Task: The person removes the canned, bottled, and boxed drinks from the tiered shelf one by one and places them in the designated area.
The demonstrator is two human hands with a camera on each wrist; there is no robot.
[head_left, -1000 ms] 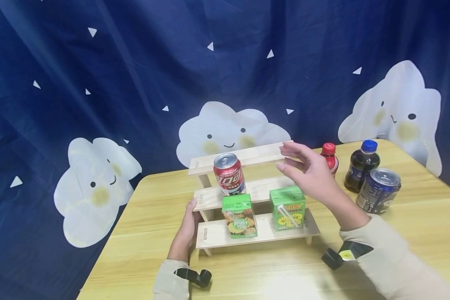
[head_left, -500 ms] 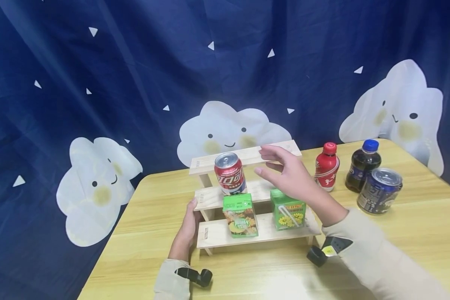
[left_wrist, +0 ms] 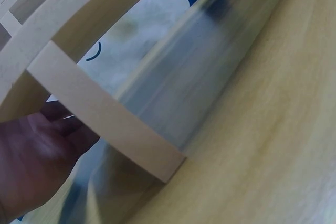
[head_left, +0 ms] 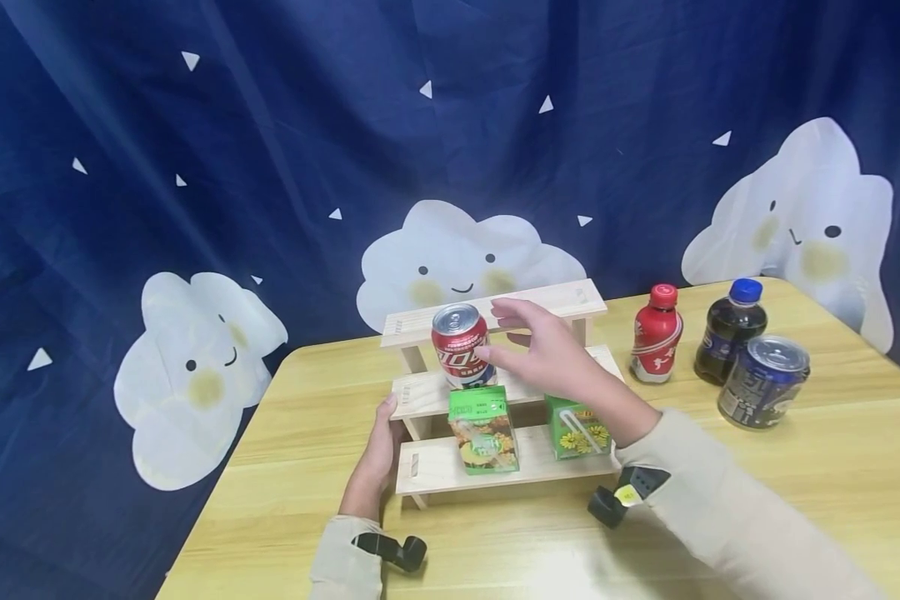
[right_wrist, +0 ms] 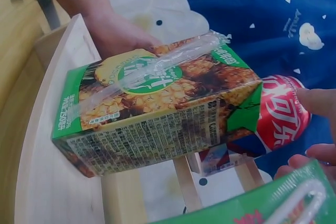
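Observation:
A three-tier wooden display shelf point(head_left: 431, 471) stands on the table. My left hand point(head_left: 378, 442) grips its left side at the middle tier, thumb at the board's edge, with fingers behind the wood in the left wrist view. A red cola can point(head_left: 461, 354) stands upright on the middle tier. My right hand point(head_left: 543, 350) is at the can's right side, thumb and fingers spread; a fingertip overlaps the can point(right_wrist: 281, 111) in the right wrist view. On the bottom tier stand a pineapple juice box point(head_left: 483, 433) and a green drink carton with yellow flowers point(head_left: 579, 433), partly hidden by my right forearm.
Right of the shelf, a red bottle point(head_left: 656, 337), a dark cola bottle with a blue cap point(head_left: 730, 333) and a dark blue can point(head_left: 765, 383) stand on the wooden table point(head_left: 270, 500). A blue curtain point(head_left: 292, 108) with clouds hangs behind.
My right hand has moved left across the shelf, from its right end to the red cola can, uncovering the red bottle. My left hand stays on the shelf.

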